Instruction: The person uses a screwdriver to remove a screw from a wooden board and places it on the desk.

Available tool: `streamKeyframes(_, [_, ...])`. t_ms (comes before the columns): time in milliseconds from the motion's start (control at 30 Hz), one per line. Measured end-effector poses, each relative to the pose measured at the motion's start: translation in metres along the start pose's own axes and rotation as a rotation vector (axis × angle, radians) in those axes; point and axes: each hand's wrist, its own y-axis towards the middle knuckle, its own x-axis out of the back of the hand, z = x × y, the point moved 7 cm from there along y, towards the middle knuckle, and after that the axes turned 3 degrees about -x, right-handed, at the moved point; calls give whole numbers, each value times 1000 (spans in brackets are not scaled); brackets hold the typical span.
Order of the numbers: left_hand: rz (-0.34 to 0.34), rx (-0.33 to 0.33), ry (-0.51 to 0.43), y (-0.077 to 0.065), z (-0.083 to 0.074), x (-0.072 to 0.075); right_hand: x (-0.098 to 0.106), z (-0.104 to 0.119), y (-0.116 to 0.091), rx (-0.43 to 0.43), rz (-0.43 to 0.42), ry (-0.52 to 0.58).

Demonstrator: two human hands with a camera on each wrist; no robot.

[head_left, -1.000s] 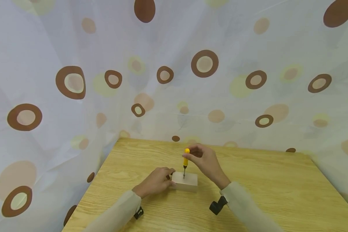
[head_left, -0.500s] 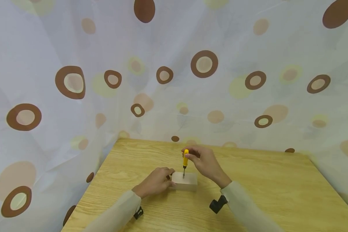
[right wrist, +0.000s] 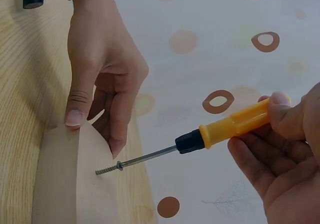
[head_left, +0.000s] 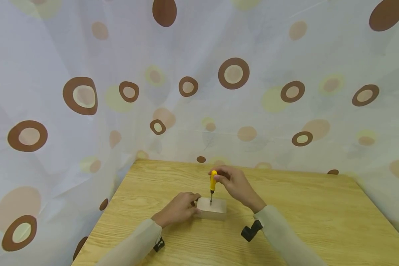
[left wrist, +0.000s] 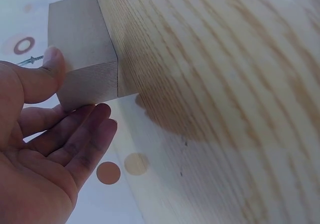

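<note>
A pale wooden block (head_left: 216,214) lies on the table, and my left hand (head_left: 177,210) grips its left end, thumb on the near side and fingers behind. In the left wrist view the thumb presses the block's face (left wrist: 82,34). My right hand (head_left: 237,184) pinches the yellow handle of a screwdriver (head_left: 213,181), held nearly upright over the block. In the right wrist view the screwdriver's (right wrist: 230,129) steel shaft meets the head of a screw (right wrist: 109,169). The screw stands in the block's top, much of its thread showing above the wood.
The wood-grain table (head_left: 302,214) stretches out on both sides of the block. White curtain-like sheeting (head_left: 199,92) with brown rings and dots hangs behind the table and along its sides. A black wrist camera (head_left: 251,231) is strapped under the right sleeve.
The right hand shifts slightly with small finger movements at the screwdriver handle. Block and left hand stay in place; the screwdriver remains over the screw.
</note>
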Motion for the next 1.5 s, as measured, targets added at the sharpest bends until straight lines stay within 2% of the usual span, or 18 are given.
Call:
streamKeyframes(67, [1,1,-2,0,1,-1,-1,-1,0,-23,28,18])
streamKeyframes(167, [2,0,-11,0,2,-1,-2,-2,-1,-49,19,12])
streamKeyframes(333, [5,2,-12,1,2,-1,0,-3,-4,-48,-96,-17])
streamKeyframes(433, [5,5,-6,1,1,-1,3,1,-5,-15,-176,-62])
streamKeyframes(500, [5,6,-5,1,2,-1,3,5,-5,15,-195,-104])
streamKeyframes(633, [1,-2,-1,1,1,0,2,8,-5,40,-138,-131])
streamKeyframes(800, [-1,-12,6,2,1,0,0,4,-4,5,-50,-62])
streamKeyframes(933, [9,-6,-2,2,2,-2,1,1,-5,-30,-53,-43])
streamKeyframes(1067, [14,7,-9,2,4,-2,2,0,-4,-23,-70,-66])
streamKeyframes(1300, [15,6,-13,2,4,-1,2,-2,-4,-23,9,-1])
streamKeyframes(1500, [9,-4,-27,2,5,-2,0,-4,-7,-22,-45,-18])
